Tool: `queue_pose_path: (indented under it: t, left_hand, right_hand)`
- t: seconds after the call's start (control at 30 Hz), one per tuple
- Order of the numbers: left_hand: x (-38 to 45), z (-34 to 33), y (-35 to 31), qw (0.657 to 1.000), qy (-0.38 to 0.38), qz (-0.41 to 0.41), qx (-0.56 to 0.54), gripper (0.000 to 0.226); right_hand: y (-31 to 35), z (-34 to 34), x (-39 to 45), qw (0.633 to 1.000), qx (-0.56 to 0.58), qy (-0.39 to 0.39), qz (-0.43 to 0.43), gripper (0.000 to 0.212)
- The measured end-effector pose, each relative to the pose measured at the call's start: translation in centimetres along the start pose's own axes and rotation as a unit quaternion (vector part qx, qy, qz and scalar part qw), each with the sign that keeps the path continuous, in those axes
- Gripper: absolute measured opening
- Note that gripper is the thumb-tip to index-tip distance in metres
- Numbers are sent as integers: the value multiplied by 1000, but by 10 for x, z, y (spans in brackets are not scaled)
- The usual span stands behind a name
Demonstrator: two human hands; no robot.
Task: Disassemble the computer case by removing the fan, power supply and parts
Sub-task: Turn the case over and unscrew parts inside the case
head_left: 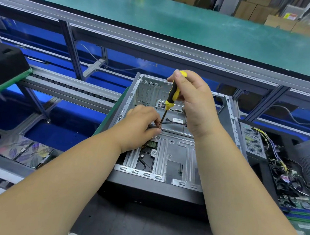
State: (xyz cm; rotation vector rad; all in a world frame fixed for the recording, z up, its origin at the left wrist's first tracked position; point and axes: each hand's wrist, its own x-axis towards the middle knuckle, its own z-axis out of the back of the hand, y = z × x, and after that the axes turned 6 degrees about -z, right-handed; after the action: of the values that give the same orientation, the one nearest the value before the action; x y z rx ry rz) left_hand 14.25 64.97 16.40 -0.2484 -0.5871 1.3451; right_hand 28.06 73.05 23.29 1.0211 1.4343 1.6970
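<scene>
While right hand (192,100) fingers grip screwdriver (171,96) | near-upright, tip down | left hand (140,123) fingers pinch shaft

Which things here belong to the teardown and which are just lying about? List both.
In the job:
case
screwdriver, gripped by the right hand
left hand, fingers at the screwdriver's tip
power supply, already out, right of the case
motherboard, at the right edge

Lying about:
black box, left
cardboard boxes, behind the green bench
</scene>
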Motion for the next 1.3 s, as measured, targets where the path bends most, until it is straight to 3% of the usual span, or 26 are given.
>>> queue_pose_path:
  t: [0.2, 0.43, 0.5, 0.6, 0.73, 0.87, 0.97, 1.03, 1.13, 1.3]
  left_hand:
    - [-3, 2, -7, 985, -55, 60, -152, 12]
    - [6, 9, -37, 914, -126, 93, -375, 20]
    - [16, 5, -57, 898, -112, 94, -415, 19]
    - [33, -13, -95, 904, -58, 86, -415, 15]
    - [50, -48, -156, 949, 35, 17, -311, 7]
    - [60, -92, -218, 977, 116, -116, -138, 4]
    - [67, -126, -253, 958, 133, -247, 58, 13]
    - [71, -146, -270, 934, 146, -292, 147, 12]
    - [75, -167, -285, 918, 182, -289, 203, 8]
    - [80, -183, -289, 922, 221, -240, 208, 20]
  right_hand:
    - [8, 32, -14, 994, -88, -61, -9, 26]
    - [10, 88, -51, 977, 153, -144, -40, 11]
    - [11, 106, -65, 962, 218, -159, -32, 13]
    - [12, 135, -90, 941, 285, -181, -12, 14]
    - [8, 179, -125, 937, 263, -232, -16, 13]
    - [1, 224, -159, 929, 242, -279, -21, 17]
    - [-8, 255, -180, 926, 226, -299, -33, 11]
    - [-15, 272, -191, 926, 218, -305, -39, 8]
    - [-21, 291, -200, 928, 214, -301, -52, 13]
    - [-25, 307, -200, 936, 207, -277, -70, 18]
